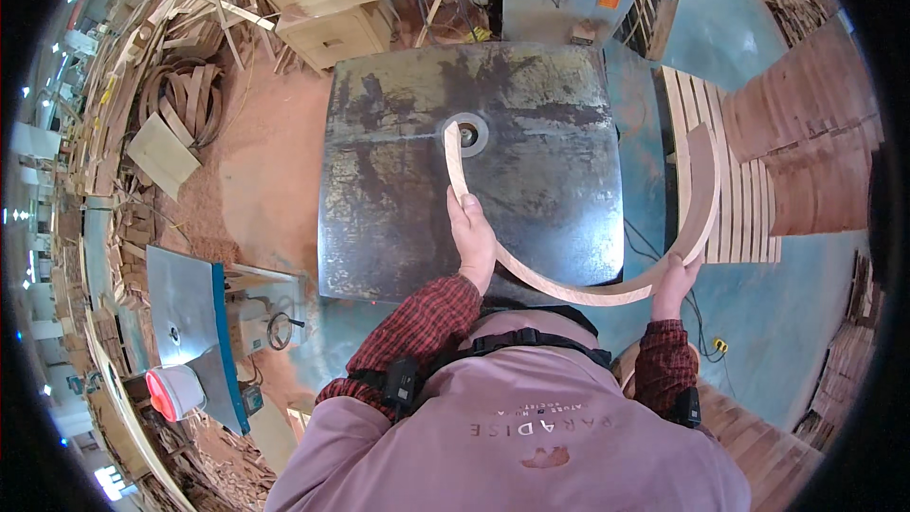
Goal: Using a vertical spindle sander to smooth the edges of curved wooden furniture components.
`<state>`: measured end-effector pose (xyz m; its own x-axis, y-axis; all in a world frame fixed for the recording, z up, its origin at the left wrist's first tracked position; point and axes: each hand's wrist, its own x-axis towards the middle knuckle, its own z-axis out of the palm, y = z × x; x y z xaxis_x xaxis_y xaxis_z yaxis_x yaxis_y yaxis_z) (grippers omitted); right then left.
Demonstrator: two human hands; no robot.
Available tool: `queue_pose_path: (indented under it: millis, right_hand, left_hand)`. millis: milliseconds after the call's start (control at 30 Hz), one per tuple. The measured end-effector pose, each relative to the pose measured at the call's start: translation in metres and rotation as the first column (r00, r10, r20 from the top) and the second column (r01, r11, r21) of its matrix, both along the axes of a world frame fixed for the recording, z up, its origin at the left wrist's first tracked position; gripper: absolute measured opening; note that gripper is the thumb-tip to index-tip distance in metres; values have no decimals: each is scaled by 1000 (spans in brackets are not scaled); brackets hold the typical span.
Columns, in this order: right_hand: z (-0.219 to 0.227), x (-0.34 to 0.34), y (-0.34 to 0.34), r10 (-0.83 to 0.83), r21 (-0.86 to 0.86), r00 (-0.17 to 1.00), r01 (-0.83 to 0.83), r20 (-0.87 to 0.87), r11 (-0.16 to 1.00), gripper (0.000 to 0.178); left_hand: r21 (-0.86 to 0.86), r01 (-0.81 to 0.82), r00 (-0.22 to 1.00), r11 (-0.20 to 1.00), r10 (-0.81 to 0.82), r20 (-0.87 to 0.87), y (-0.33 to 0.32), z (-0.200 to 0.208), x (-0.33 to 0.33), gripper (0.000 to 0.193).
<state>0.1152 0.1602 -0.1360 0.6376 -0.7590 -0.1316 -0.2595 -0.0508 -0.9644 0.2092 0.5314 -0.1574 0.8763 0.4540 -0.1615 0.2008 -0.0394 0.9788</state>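
Curved wooden strip [607, 297] held at a metal table [379, 209], seen fr. above. The strip, a pale U-shaped pc., has its L end over the table's far-middle part, beside the spindle [468, 136]; whether they touch can't be told. Its bend lies along the table's near edge, R half; its R end juts past the table's R edge, overlapping a slatted pallet [742, 218] in this view.

Hands: apart fr. each other, both closed on the strip. L hand [473, 239] grips the L limb above the table; R hand [675, 283] grips the bend's R side, just off the table's near R corner.

Surroundings, rel. to table: curved panels [806, 171] well to R; wooden box [346, 38] at far L; bent strips [194, 100] heaped to L; bucket [187, 389] w/ red lid at near L.

Technique (judgement): keep grips firm & wide, so the overhanging limb doesn't twist the pc.; L hand shd guide the end, R hand carry the wt. Fingers best kept well back fr. the spindle, as its motion, if any, can't be told. Hold the strip level w/ the table; a tilt wd prob. spoil even contact.
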Motion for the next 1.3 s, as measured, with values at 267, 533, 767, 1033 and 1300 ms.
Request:
queue_pose_path:
  millis: [267,533,767,1033,1300]
  right_hand:
    - [8,12,7,-60,42,995,56,85,998,61]
    - [-19,25,-15,-155,123,987,149,43,981,65]
    - [-65,24,-50,-85,57,991,79,103,995,69]
    - [-66,50,-40,-136,-47,990,135,-38,990,65]
    - [-7,66,16,-83,-23,995,85,45,996,73]
  left_hand:
    - [-44,-12,999,999,11,-36,-8,2,6,59]
    - [16,-27,997,1000,25,76,-3,-15,13,58]
    - [77,-30,998,997,25,65,-9,-22,32,56]
    - [100,-69,995,993,61,82,-3,3,57,49]
    - [114,-117,985,987,100,140,5,4,85,47]
